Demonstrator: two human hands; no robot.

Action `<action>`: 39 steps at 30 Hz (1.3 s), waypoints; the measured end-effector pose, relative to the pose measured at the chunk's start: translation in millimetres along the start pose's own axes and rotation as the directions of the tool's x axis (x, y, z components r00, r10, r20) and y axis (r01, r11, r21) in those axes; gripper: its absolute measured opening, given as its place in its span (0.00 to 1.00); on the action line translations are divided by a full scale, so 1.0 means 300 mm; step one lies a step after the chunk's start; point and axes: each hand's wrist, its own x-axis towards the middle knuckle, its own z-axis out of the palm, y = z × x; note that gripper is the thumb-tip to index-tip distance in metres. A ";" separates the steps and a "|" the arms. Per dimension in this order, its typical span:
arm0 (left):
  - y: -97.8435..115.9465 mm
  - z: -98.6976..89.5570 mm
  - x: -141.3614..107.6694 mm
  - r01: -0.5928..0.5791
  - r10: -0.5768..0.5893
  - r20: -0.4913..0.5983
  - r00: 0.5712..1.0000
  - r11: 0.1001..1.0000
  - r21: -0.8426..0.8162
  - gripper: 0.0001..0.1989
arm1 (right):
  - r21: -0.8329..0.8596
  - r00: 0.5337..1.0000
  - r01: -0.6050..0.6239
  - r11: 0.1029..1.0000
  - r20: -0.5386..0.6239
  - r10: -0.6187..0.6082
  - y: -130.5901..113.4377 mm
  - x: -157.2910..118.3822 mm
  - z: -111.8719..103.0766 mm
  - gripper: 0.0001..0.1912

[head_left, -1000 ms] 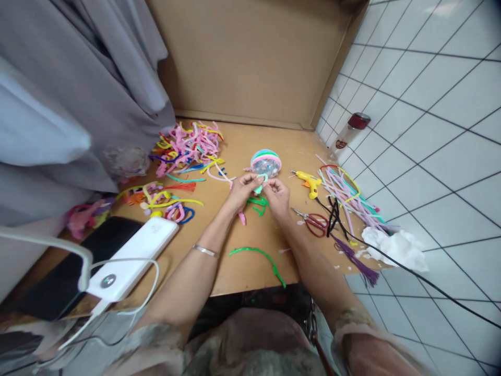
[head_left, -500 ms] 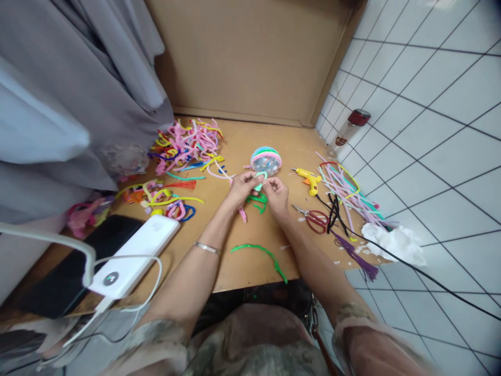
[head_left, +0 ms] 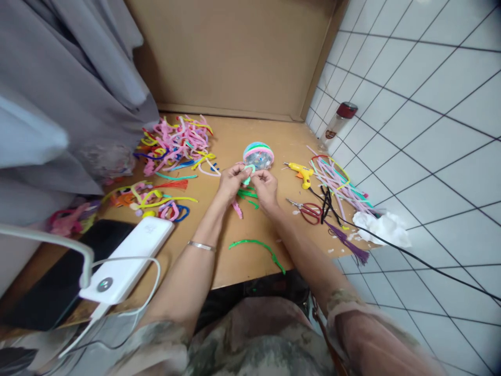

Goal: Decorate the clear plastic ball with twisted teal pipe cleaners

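Note:
Between my hands is a mint-green pipe cleaner (head_left: 247, 181), bent into a small loop. My left hand (head_left: 234, 180) pinches it from the left, and my right hand (head_left: 265, 187) grips it from the right with closed fingertips. Just behind the fingers sits a clear dome (head_left: 259, 156) banded with pink, green and blue pipe cleaners. Darker green pipe cleaner pieces (head_left: 249, 195) lie under my hands, and a pink piece (head_left: 237, 209) is beside my left wrist. Nearer to me a curved green pipe cleaner (head_left: 258, 244) rests on the table.
Tangled pink and yellow pipe cleaners (head_left: 182, 141) heap at the back left. A white power bank (head_left: 129, 261) with a cable is front left. On the right are a yellow glue gun (head_left: 300, 174), red-handled scissors (head_left: 311, 213), straight pipe cleaners (head_left: 332, 180) and a bottle (head_left: 338, 125).
The whole view has shifted slightly, so everything sits a little further left. Both hands keep hold of the mint-green pipe cleaner, with only small finger movements.

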 end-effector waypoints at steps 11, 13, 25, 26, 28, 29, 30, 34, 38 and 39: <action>-0.055 -0.004 0.014 -0.027 0.032 -0.089 0.996 0.998 0.053 0.16 | -0.010 0.998 -0.056 0.998 -0.035 0.056 0.018 -0.025 0.001 0.09; -0.055 -0.003 0.014 -0.093 0.103 -0.073 0.992 0.987 0.130 0.16 | -0.030 0.998 -0.021 0.999 -0.059 0.019 0.020 -0.024 -0.011 0.09; -0.082 0.012 0.025 0.050 -0.064 -0.090 0.994 0.988 -0.146 0.24 | 0.003 1.000 -0.006 1.000 -0.017 0.006 0.000 -0.027 -0.016 0.10; -0.084 0.012 0.027 0.058 -0.073 -0.088 0.993 0.984 -0.168 0.25 | 0.004 1.000 -0.001 1.000 -0.010 0.001 -0.003 -0.028 -0.017 0.10; -0.084 0.010 0.027 0.037 -0.051 -0.080 0.996 0.985 -0.167 0.24 | 0.003 1.000 0.005 1.000 -0.004 -0.004 -0.006 -0.028 -0.018 0.10; -0.082 0.009 0.026 0.015 -0.026 -0.073 0.997 0.989 -0.144 0.23 | 0.003 1.000 0.006 1.000 -0.005 -0.006 -0.006 -0.028 -0.019 0.10; -0.079 0.009 0.024 -0.010 0.003 -0.068 0.998 0.994 -0.112 0.21 | 0.001 1.000 0.008 1.000 -0.008 -0.008 -0.004 -0.029 -0.019 0.10; -0.066 0.007 0.016 -0.089 0.090 -0.066 0.994 0.996 0.016 0.16 | -0.030 1.000 0.021 0.999 -0.017 -0.021 0.002 -0.033 -0.018 0.11; -0.065 0.010 0.015 -0.120 0.122 -0.079 0.989 0.992 0.031 0.17 | -0.050 1.000 0.028 0.998 -0.004 -0.028 0.001 -0.036 -0.020 0.13; -0.068 0.011 0.016 -0.108 0.109 -0.076 0.991 0.994 0.014 0.18 | -0.048 1.000 0.030 0.998 0.002 -0.030 0.000 -0.036 -0.020 0.13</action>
